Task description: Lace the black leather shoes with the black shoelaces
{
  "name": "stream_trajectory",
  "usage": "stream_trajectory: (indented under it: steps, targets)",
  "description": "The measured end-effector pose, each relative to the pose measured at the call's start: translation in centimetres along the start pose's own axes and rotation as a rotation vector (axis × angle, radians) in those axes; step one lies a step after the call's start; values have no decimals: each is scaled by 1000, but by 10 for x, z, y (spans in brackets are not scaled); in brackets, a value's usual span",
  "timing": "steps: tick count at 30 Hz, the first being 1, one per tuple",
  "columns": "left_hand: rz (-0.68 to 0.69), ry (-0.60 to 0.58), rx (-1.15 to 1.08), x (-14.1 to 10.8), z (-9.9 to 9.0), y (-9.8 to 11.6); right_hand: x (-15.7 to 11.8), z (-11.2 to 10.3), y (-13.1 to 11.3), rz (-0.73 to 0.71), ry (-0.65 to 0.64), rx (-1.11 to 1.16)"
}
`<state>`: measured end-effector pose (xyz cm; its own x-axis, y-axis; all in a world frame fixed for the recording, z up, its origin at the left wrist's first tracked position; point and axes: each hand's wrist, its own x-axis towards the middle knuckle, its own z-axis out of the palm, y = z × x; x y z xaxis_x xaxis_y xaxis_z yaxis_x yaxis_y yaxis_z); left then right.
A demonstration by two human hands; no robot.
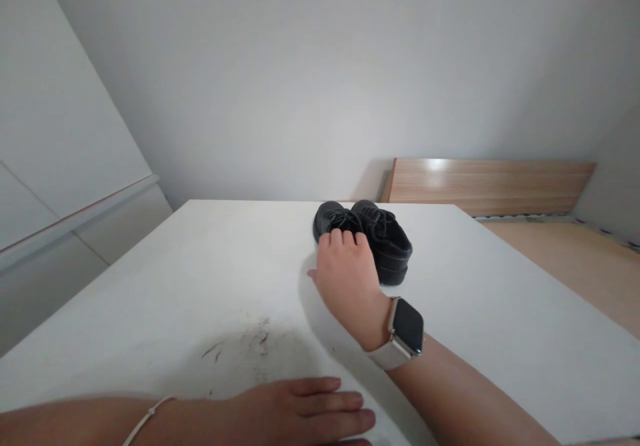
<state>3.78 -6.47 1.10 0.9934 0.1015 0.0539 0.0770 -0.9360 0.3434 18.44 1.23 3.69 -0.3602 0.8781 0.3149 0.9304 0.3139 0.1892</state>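
Observation:
A pair of black lace-up shoes stands side by side toward the far edge of a white table point(200, 266), toes pointing away from me. My right hand point(347, 273), wearing a smartwatch, is closed at the rear of the left shoe point(330, 217), with its fingers bent over the heel end. The hand hides most of that shoe's back half, so its exact hold is covered. Just to the right, the other shoe point(390, 249) rests on its sole. Near the front edge my left hand point(305, 409), a thin white band on its wrist, stretches its fingers out flat and holds nothing.
Dark scuff marks point(264, 336) show on the tabletop. Behind the table rises a plain grey wall point(300, 79). A wooden headboard point(485, 183) and a bare bed board point(565, 253) lie to the right. White cabinets point(65, 139) line the left side.

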Motion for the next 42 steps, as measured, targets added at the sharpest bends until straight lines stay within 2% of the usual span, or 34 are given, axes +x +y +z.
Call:
stream_trajectory:
  steps: [3, 5, 7, 9, 13, 14, 15, 16, 17, 20, 22, 27, 34, 42]
  targets:
    - [-13, 26, -86, -2, -2, 1, -1, 17, 17, 38, -53, 12]
    - [-12, 38, -92, -4, 5, 3, 0, 24, 23, 22, -29, 55]
    - [-13, 119, -67, -6, 11, 2, -2, 26, 23, -8, 9, 93]
    - [-52, 331, -29, -11, 12, -5, -6, 22, 18, -72, 38, 127]
    - [-304, 962, 1, -22, -7, -32, -23, 7, -7, -283, 100, 245]
    - [-386, 1080, 10, -24, -13, -39, -29, 4, -14, -322, 145, 276]
    - [-459, 1142, 20, -26, -20, -45, -34, 2, -21, -359, 198, 307]
    - [-518, 1127, 28, -27, -26, -51, -40, 1, -28, -395, 255, 341]
    - [-555, 1050, 29, -28, -31, -55, -45, 2, -34, -439, 317, 380]
    - [-564, 690, 22, -28, -37, -59, -55, 5, -45, -582, 495, 545]
    - [-558, 582, 34, -29, -35, -58, -56, 7, -46, -635, 553, 685]
    - [-513, 582, 130, -42, -31, -54, -46, 7, -31, -474, 492, 1001]
    - [-456, 672, 366, -48, -40, -48, -45, 12, -27, -293, 509, 1249]
    - [-567, 704, 236, -39, -48, -35, -47, 16, -35, -122, 411, 1406]
